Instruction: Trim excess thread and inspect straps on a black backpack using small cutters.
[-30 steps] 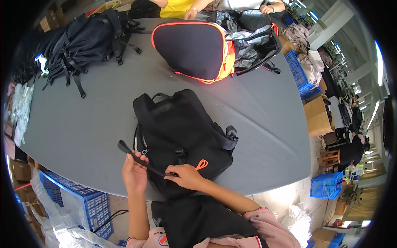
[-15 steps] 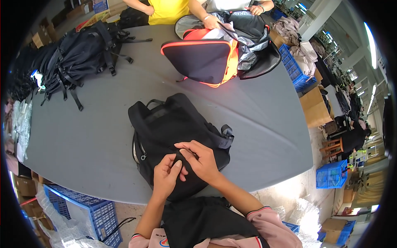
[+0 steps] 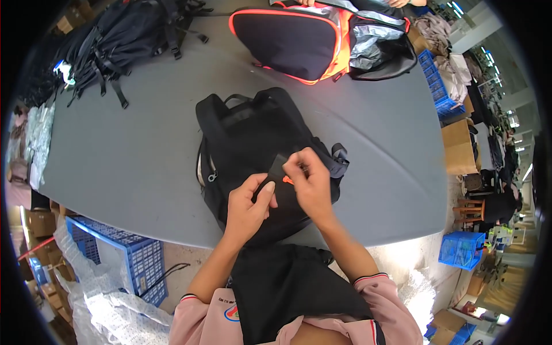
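Observation:
A black backpack (image 3: 247,138) lies on the grey-covered table in front of me, its padded shoulder straps facing up and its top away from me. Over its lower part, my left hand (image 3: 252,202) pinches a short black fabric strap (image 3: 278,166) between thumb and fingers. My right hand (image 3: 311,183) is close beside it with curled fingers. A small orange piece (image 3: 288,180) pokes out from under these fingers; its kind cannot be made out. A metal zipper pull (image 3: 213,176) shows on the backpack's left side.
Across the grey table (image 3: 155,155) stands an open orange-and-black bag (image 3: 287,43) with silver lining, touched by other people's hands. Black backpacks (image 3: 109,46) are piled far left. Blue crates (image 3: 144,267) stand by the near left edge and on the right-hand floor.
The view has tilted down, so the table's things sit higher. My hands have moved slightly apart; the black strap and the orange piece now show between them.

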Available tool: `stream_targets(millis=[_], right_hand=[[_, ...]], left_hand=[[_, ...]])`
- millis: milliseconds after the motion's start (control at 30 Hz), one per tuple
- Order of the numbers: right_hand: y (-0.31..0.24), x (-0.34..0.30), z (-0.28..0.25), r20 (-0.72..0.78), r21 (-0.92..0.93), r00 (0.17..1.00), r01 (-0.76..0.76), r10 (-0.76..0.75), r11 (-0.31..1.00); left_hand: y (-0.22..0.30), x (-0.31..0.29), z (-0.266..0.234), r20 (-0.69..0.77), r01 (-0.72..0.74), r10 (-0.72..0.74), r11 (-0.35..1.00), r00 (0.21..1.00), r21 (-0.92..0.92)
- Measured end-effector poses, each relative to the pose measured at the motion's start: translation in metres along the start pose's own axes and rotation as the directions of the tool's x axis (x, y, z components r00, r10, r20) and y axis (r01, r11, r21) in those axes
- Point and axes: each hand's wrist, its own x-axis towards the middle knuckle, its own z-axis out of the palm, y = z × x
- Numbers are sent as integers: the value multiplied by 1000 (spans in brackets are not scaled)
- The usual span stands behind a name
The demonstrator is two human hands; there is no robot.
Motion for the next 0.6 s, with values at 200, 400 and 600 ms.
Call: stream_targets(millis=[200,400,600], right_hand=[[-14,-11,-8,-14,-119,998,67,-69,991],[-13,-21,-19,94,-449,964,264,-248,854],[-9,-19,-20,161,-521,925,376,-344,766]], left_hand=[[1,4,-4,3,111,-112,983,994,-148],[-1,4,-5,-6,137,-141,971,990,-196],[-3,5,-9,-34,136,-142,980,989,-143]])
